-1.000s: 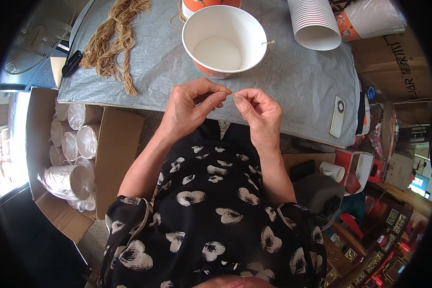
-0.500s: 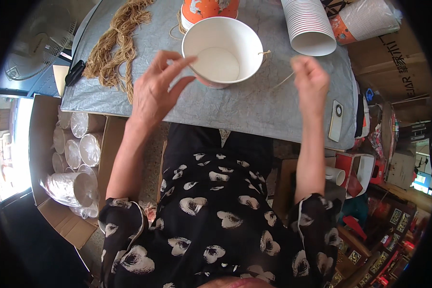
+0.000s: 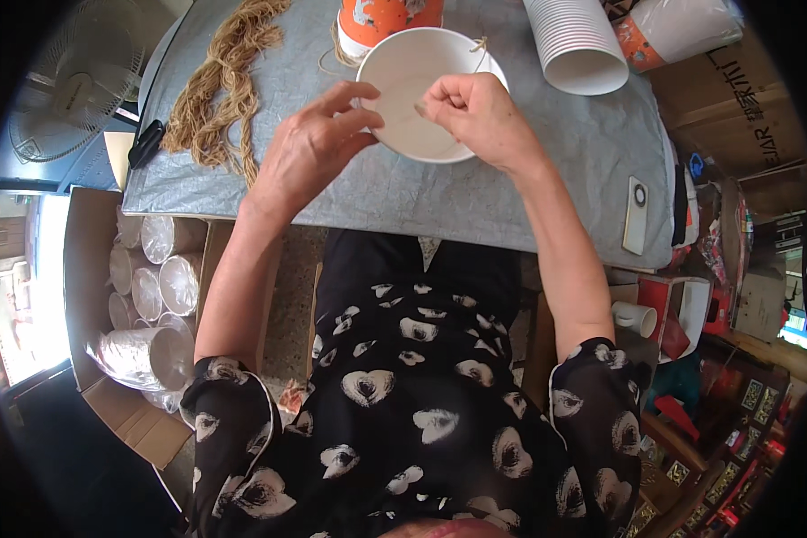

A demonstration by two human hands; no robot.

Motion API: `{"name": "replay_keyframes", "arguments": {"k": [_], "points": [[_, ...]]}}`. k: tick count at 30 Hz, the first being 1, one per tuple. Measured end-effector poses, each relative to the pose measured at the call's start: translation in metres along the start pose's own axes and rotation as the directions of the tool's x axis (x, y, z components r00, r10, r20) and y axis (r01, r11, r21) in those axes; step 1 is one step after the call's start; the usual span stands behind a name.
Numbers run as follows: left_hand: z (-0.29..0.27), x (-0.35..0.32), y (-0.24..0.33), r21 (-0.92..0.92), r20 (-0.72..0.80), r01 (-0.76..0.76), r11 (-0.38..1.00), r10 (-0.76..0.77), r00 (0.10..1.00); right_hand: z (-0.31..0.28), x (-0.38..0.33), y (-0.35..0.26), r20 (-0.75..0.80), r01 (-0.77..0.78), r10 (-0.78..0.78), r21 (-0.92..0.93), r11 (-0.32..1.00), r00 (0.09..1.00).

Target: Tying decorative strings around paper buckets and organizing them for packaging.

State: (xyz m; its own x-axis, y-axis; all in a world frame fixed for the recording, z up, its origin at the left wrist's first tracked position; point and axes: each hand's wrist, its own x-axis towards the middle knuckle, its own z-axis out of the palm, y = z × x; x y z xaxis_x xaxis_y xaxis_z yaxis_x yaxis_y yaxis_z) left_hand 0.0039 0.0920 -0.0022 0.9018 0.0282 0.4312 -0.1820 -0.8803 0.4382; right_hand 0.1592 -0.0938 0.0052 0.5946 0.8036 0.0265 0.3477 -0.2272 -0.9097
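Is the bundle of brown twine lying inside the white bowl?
No, the twine bundle lies on the grey table cover, left of the white bowl.

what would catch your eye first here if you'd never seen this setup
The two hands meeting over a white paper bowl at the middle of the grey table: the left hand touches its rim, and the right hand pinches a thin string over it. To the left lies a bundle of tan twine; at upper right, a stack of white cups lies on its side.
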Motion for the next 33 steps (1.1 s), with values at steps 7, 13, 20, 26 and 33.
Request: {"name": "replay_keyframes", "arguments": {"k": [7,13,20,26,33], "points": [[0.010,-0.051,0.018,-0.178,0.017,0.028,0.984,-0.025,1.000,0.005,-0.031,-0.021,0.284,-0.082,0.116,-0.129,0.988,0.952],[0.015,-0.063,0.018,-0.187,-0.004,0.041,0.981,-0.042,0.999,0.018,-0.032,-0.025,0.296,-0.089,0.158,-0.235,0.968,0.942],[0.014,-0.066,0.019,-0.212,-0.008,0.069,0.975,-0.072,0.997,0.031,-0.030,-0.021,0.319,-0.105,0.180,-0.237,0.966,0.931],[0.014,-0.066,0.016,-0.233,-0.005,0.085,0.969,-0.089,0.996,0.032,-0.028,-0.024,0.323,-0.077,0.154,-0.238,0.968,0.934],[0.013,-0.065,0.016,-0.242,-0.010,0.094,0.966,-0.100,0.995,0.035,-0.026,-0.024,0.343,-0.084,0.170,-0.253,0.964,0.924]]}}
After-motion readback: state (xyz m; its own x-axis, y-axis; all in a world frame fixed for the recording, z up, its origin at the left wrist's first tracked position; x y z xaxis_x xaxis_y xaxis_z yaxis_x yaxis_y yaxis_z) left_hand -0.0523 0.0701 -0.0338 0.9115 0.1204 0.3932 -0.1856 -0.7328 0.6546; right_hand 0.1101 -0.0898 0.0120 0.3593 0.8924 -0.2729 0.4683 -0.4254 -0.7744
